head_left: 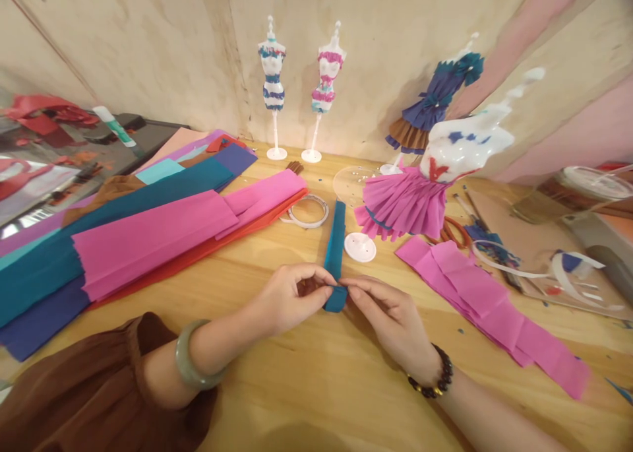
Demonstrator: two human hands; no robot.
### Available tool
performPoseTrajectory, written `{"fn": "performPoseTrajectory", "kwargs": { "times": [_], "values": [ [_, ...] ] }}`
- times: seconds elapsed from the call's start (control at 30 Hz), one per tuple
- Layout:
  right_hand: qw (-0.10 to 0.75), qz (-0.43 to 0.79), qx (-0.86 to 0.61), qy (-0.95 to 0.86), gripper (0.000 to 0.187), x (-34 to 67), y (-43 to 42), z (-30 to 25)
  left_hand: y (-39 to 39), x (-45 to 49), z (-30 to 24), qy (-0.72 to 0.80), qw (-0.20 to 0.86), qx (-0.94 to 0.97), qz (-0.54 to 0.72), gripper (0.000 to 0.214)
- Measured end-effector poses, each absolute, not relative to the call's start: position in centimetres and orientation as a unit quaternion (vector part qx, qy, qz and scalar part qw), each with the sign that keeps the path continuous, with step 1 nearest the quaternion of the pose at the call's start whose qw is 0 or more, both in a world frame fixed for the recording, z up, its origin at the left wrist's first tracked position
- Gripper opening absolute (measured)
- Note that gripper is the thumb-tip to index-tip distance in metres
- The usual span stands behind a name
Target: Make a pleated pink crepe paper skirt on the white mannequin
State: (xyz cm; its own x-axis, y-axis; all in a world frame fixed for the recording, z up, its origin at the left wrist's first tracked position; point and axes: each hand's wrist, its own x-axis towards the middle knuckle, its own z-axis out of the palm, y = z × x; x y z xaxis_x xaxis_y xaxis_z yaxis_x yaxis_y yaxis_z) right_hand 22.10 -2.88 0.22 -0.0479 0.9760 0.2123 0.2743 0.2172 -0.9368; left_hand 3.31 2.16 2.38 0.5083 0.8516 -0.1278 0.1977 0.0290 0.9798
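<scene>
A narrow strip of teal crepe paper (335,241) lies lengthwise on the wooden table in front of me, its near end folded over. At the left edge of that fold, the thumb and fingers of my left hand (297,299) pinch the paper. My right hand (388,313) grips the opposite edge the same way, fingertips close to those of the left. Beyond the strip stands a white dress form (467,142) wearing a pleated pink paper skirt (408,204). A roll of white tape (308,211) rests to the left of the strip's far end.
Layered crepe paper sheets (158,234) spread across the left. Pink paper strips (494,307) lie at right, near orange-handled scissors (455,233) and a cardboard sheet (514,241). Two small dress forms (273,76) and a clothed one (430,102) stand by the wall. A glue stick (113,126) is far left.
</scene>
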Motion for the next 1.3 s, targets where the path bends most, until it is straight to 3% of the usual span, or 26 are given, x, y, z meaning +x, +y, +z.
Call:
{"fn": "performPoseTrajectory", "kwargs": {
  "times": [0.67, 1.3],
  "values": [
    [0.467, 0.373, -0.525, -0.606, 0.018, 21.48, -2.82, -0.02, 2.09, 3.81, 2.26, 0.419, 0.635, 0.583, 0.285, 0.004],
    [0.459, 0.379, -0.532, -0.602, 0.014, 21.55, -2.86, 0.12, 2.29, 3.66, 1.52, 0.414, 0.634, 0.580, 0.301, 0.010]
  ]
}}
